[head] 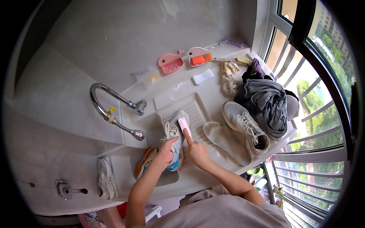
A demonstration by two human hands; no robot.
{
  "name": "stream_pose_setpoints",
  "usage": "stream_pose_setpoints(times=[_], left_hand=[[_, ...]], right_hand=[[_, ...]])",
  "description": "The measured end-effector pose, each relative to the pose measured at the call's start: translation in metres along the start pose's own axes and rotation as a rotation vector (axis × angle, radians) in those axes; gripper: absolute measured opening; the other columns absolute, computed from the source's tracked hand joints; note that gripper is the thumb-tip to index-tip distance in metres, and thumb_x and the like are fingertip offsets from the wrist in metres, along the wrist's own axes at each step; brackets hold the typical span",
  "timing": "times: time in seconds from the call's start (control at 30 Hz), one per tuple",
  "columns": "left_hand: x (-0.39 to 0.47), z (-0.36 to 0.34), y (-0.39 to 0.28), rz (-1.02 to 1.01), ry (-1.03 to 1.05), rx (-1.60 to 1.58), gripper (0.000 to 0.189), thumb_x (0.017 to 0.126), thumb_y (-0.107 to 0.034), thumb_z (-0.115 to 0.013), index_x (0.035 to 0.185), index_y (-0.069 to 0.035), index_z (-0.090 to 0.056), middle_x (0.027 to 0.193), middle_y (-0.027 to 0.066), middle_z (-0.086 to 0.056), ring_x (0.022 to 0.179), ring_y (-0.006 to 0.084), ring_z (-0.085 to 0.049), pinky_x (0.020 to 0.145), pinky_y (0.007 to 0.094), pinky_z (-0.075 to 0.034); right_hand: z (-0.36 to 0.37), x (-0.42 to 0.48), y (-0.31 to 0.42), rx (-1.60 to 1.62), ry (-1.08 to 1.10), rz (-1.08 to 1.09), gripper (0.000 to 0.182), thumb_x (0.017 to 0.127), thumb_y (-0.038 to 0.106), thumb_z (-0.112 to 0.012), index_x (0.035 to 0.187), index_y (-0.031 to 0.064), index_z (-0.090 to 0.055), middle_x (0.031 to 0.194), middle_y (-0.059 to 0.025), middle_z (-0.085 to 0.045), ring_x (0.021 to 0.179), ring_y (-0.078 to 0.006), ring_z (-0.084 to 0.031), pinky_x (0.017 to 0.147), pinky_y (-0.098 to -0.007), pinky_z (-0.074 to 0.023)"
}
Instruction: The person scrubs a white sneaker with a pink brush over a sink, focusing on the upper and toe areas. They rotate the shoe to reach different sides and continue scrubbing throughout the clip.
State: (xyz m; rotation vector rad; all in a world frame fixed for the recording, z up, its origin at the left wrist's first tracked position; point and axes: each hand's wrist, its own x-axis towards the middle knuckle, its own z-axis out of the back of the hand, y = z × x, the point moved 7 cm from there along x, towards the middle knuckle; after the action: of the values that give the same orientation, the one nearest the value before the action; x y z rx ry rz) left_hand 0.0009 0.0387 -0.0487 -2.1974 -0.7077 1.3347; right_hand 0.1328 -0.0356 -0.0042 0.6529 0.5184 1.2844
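Note:
A sneaker point(176, 154) with white laces and blue side panels lies over the sink's ribbed washboard point(199, 114), its toe pointing away from me. My left hand point(166, 151) grips it along the side by the laces. In my right hand point(197, 152) is a pink brush point(184, 124), its head against the toe area, with my index finger stretched along its back. The bristles are hidden beneath it. Another shoe with an orange sole point(145, 161) sits in the basin, partly behind my left forearm. To the right of the washboard lies a loose insole point(225, 141).
A whitish sneaker point(246, 125) stands at the right by a grey cloth heap point(265, 102). The chrome faucet point(114, 111) arches over the basin. Whale-shaped soap holders point(171, 63), a white bar point(203, 77) and a long-handled brush point(242, 60) line the back. White shoes point(105, 179) stand at left.

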Motion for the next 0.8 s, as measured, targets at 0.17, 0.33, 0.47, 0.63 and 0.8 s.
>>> stream_pose_setpoints(times=[0.17, 0.33, 0.47, 0.63, 0.8], left_hand=[[-0.007, -0.009, -0.001, 0.047, -0.061, 0.044, 0.043, 0.083, -0.006, -0.065, 0.123, 0.007, -0.054, 0.122, 0.0135, -0.06, 0.115, 0.0242, -0.055, 0.102, 0.0349, -0.04], [-0.011, -0.007, -0.005, 0.025, -0.058, 0.055, 0.045, 0.082, -0.004, -0.064, 0.124, 0.008, -0.053, 0.123, 0.0145, -0.058, 0.116, 0.0257, -0.054, 0.103, 0.0346, -0.04], [-0.003, -0.001, -0.001, 0.045, -0.07, 0.063, 0.047, 0.081, -0.003, -0.065, 0.124, 0.007, -0.053, 0.124, 0.0146, -0.057, 0.116, 0.0258, -0.053, 0.103, 0.0353, -0.039], [-0.007, 0.002, -0.004, 0.05, -0.081, 0.032, 0.045, 0.081, -0.005, -0.066, 0.123, 0.006, -0.054, 0.123, 0.0142, -0.058, 0.116, 0.0252, -0.053, 0.103, 0.036, -0.039], [-0.008, -0.005, -0.005, 0.046, -0.063, 0.059, 0.043, 0.082, -0.005, -0.065, 0.122, 0.006, -0.055, 0.121, 0.0136, -0.059, 0.113, 0.025, -0.055, 0.101, 0.0357, -0.041]], right_hand=[[0.018, 0.066, -0.023, -0.059, -0.154, -0.095, 0.079, 0.083, 0.009, -0.053, 0.154, 0.0156, -0.017, 0.067, -0.0227, -0.065, 0.059, -0.0405, -0.065, 0.054, -0.0516, -0.0514], [0.013, 0.021, -0.017, 0.013, -0.019, -0.106, 0.065, 0.094, 0.014, -0.046, 0.153, 0.0134, -0.018, 0.067, -0.0261, -0.063, 0.059, -0.044, -0.063, 0.054, -0.0558, -0.0477], [0.022, 0.062, -0.026, -0.014, -0.114, -0.07, 0.063, 0.095, 0.015, -0.045, 0.152, 0.0122, -0.019, 0.066, -0.0272, -0.062, 0.058, -0.0451, -0.061, 0.054, -0.0553, -0.0474], [0.015, 0.031, -0.013, 0.056, -0.057, -0.058, 0.062, 0.096, 0.015, -0.044, 0.153, 0.0128, -0.019, 0.062, -0.027, -0.06, 0.053, -0.0458, -0.059, 0.052, -0.0563, -0.0463], [0.015, 0.027, -0.003, -0.001, -0.06, -0.016, 0.08, 0.082, 0.003, -0.049, 0.153, 0.0064, -0.012, 0.068, -0.0244, -0.064, 0.058, -0.0406, -0.064, 0.054, -0.052, -0.0506]])
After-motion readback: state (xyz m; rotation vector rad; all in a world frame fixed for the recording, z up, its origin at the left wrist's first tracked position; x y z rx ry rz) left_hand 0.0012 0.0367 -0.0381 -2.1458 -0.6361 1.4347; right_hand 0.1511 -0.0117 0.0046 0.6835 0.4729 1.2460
